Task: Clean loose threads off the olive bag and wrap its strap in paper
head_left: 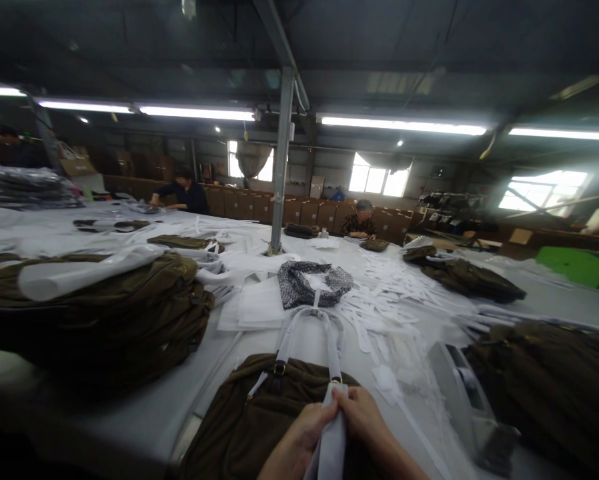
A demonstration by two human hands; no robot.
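Observation:
An olive-brown bag [259, 417] lies on the white table [129, 420] right in front of me. Its handle loop is wrapped in white paper [332, 337]. Low in the view, my left hand [302, 437] and my right hand [362, 413] meet on a strip of the white wrapping [331, 443] at the handle's near end. Both hands are closed, pinching that strip between thumb and fingers. The far part of the handle reaches toward a black-and-white patterned cloth [312, 283].
A stack of olive-brown bags [104, 313] lies at left and more [549, 387] at right. A tape dispenser [467, 393] sits right of my hands. White paper strips [389, 303] are scattered ahead. A steel post [281, 160] rises mid-table. Two people [184, 193] [362, 220] work at the far side.

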